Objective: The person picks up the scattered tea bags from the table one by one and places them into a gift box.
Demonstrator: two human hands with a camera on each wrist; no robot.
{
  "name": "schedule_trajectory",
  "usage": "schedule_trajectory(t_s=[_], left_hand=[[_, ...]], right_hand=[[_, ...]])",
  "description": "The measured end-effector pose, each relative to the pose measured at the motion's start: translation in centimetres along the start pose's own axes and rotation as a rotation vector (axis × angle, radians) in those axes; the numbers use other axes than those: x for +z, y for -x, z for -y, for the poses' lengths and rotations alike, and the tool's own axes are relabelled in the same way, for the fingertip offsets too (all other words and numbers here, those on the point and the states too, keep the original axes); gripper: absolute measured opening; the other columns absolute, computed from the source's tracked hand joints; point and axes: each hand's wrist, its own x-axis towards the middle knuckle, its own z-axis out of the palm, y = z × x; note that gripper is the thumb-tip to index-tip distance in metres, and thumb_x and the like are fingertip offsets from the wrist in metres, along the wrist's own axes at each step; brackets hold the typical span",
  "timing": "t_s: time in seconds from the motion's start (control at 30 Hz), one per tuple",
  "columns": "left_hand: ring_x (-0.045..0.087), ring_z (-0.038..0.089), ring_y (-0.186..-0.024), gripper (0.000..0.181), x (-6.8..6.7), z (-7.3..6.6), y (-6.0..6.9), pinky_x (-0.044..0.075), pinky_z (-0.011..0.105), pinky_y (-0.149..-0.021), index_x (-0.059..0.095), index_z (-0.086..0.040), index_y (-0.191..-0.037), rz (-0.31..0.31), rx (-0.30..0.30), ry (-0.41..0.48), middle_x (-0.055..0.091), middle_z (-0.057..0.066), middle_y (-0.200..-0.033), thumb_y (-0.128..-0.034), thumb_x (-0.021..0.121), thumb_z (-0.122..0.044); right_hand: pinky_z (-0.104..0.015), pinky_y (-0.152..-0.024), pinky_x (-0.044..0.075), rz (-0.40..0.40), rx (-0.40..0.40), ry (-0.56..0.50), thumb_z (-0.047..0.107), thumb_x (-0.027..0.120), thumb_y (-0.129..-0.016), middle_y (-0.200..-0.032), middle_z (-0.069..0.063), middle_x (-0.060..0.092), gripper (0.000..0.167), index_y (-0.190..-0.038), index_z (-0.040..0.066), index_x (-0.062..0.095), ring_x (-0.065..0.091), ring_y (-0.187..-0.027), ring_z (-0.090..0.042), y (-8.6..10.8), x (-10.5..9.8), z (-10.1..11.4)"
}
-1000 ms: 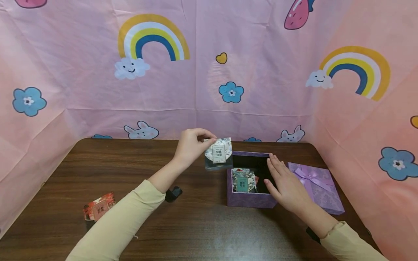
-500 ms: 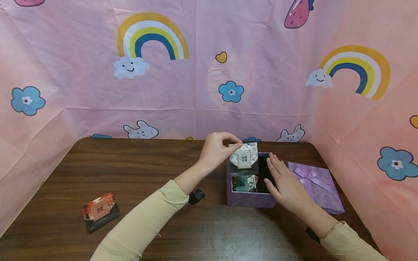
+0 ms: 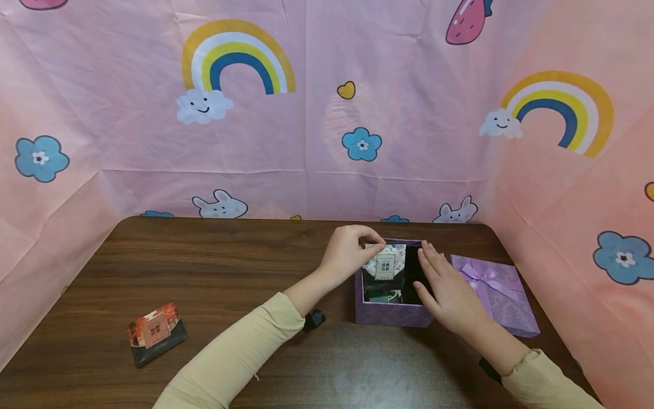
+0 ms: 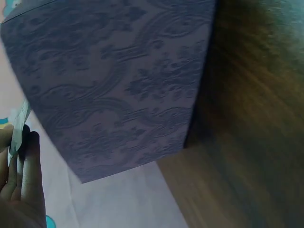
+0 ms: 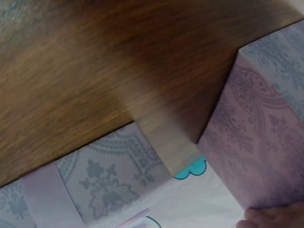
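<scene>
My left hand (image 3: 348, 254) pinches a white-and-black tea sachet (image 3: 385, 266) by its upper left corner, over the left part of an open purple box (image 3: 393, 314). Below that sachet a green-labelled sachet (image 3: 380, 296) shows inside the box, mostly covered. With fingers straight, my right hand (image 3: 452, 289) rests against the box's right rim. In the left wrist view, the fingers hold the thin edge of the sachet (image 4: 19, 127) beside the box's patterned wall (image 4: 114, 90). The right wrist view catches only fingertips at the box edge (image 5: 266, 142).
The purple lid (image 3: 503, 295) with a ribbon bow lies right of the box, partly behind my right hand. A red-and-black tea sachet (image 3: 156, 334) lies at the left on the brown wooden table (image 3: 245, 267). Patterned pink cloth (image 3: 306, 113) hangs around the table.
My left hand has carried the white-and-black sachet rightward from beside the box, then lowered it over the box's left part. The right hand stays on the rim.
</scene>
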Motion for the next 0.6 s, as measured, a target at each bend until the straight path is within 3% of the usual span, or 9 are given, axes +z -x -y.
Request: schedule_trajectory(t_s=[0.27,0.6], left_hand=[[0.071,0.014,-0.082,0.006,1.0,0.6,0.5,0.052,0.019,-0.070,0.085,-0.013,-0.098,0.035,0.023,-0.082,0.083,0.003,-0.102,-0.0971,0.080,-0.016],[0.076,0.014,-0.090,0.004,1.2,0.5,0.8,0.057,0.023,-0.076,0.085,-0.016,-0.097,0.083,0.035,-0.168,0.081,0.000,-0.102,-0.0953,0.082,-0.017]], right_hand=[[-0.058,-0.127,0.032,-0.002,-0.004,-0.014,0.027,0.061,-0.105,-0.173,-0.025,0.028,0.069,-0.161,-0.007,0.037,0.033,-0.159,-0.044,0.0,0.1,-0.1],[-0.051,-0.131,0.028,-0.027,-0.014,-0.012,0.025,0.062,-0.105,-0.172,-0.025,0.029,0.068,-0.160,-0.008,0.039,0.035,-0.158,-0.044,0.1,0.2,0.0]])
